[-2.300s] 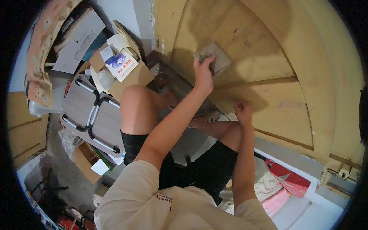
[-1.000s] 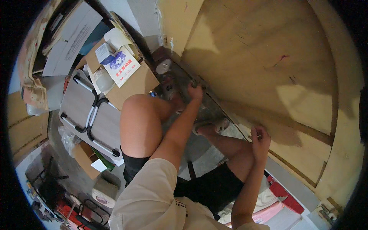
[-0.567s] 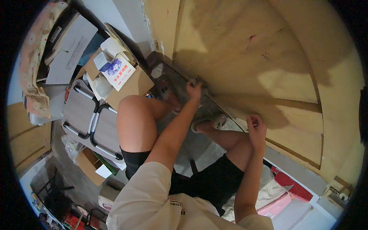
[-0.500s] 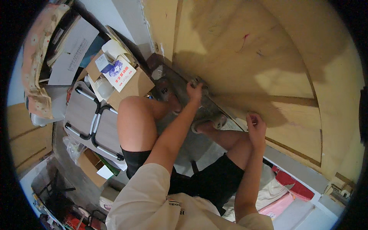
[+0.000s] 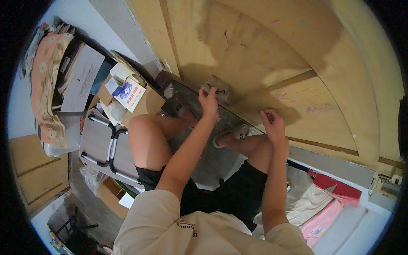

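My left hand [image 5: 208,103] reaches toward the bottom of a yellowish wooden door [image 5: 263,46]. Its fingers close on a crumpled greyish-brown cloth [image 5: 222,89], which lies against the door's lower edge; part of the cloth is hidden behind the fingers. Farther right, my right hand [image 5: 273,124] is raised in front of the door with its fingers curled in. Whatever those fingers may hold is too small to make out. Both my forearms pass over my bent knees and black shorts.
At left, an open cardboard box [image 5: 148,100] holds papers, a small box and a plastic bottle. Beside it leans a folded table [image 5: 97,138] with metal legs. A white carton [image 5: 83,78] sits under a floral cloth [image 5: 49,85]. Pink and red fabric [image 5: 318,221] lies at lower right.
The view has swung, so the door and boxes appear shifted. My left hand and the cloth have moved a little rightward along the door. My right hand stays raised with curled fingers.
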`<state>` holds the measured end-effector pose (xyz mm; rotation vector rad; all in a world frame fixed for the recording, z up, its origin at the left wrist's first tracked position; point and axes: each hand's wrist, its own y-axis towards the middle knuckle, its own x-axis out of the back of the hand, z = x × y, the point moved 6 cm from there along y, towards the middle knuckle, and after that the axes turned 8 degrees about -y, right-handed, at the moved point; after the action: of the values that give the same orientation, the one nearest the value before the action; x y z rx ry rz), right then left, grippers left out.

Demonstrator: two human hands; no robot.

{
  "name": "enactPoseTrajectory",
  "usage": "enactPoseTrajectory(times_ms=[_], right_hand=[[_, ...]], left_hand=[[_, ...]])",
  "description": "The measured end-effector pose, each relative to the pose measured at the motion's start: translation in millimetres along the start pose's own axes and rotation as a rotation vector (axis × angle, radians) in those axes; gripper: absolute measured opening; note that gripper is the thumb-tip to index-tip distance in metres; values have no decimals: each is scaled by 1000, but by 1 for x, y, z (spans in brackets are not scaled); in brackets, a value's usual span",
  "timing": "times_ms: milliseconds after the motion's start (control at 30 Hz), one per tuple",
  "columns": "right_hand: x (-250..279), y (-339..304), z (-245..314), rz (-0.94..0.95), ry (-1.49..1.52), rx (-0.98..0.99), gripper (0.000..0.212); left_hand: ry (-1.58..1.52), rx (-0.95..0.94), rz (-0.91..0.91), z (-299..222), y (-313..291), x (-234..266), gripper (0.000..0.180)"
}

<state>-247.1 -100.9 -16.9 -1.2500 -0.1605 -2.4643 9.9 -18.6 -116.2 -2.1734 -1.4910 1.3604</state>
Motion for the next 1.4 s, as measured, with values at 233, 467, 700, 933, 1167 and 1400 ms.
enactPoseTrajectory(times_ms=[233, 467, 700, 933, 1167, 1400], right_hand=[[1, 1, -2, -18, -37, -13, 23], [-1, 0, 4, 17, 41, -45, 22], [0, 2, 5, -25, -30, 8, 26], [3, 4, 2, -55, -95, -41, 27], [7, 6, 5, -93, -74, -47, 32], [2, 7, -2, -54, 3, -94, 43]], left_hand=[[-108, -60, 71, 1, 6, -2, 27], [-92, -109, 80, 27, 32, 16, 46], [15, -88, -3, 56, 57, 39, 49], [255, -58, -10, 71, 73, 67, 52], [247, -14, -38, 58, 66, 54, 59], [238, 19, 55, 4, 9, -7, 56]])
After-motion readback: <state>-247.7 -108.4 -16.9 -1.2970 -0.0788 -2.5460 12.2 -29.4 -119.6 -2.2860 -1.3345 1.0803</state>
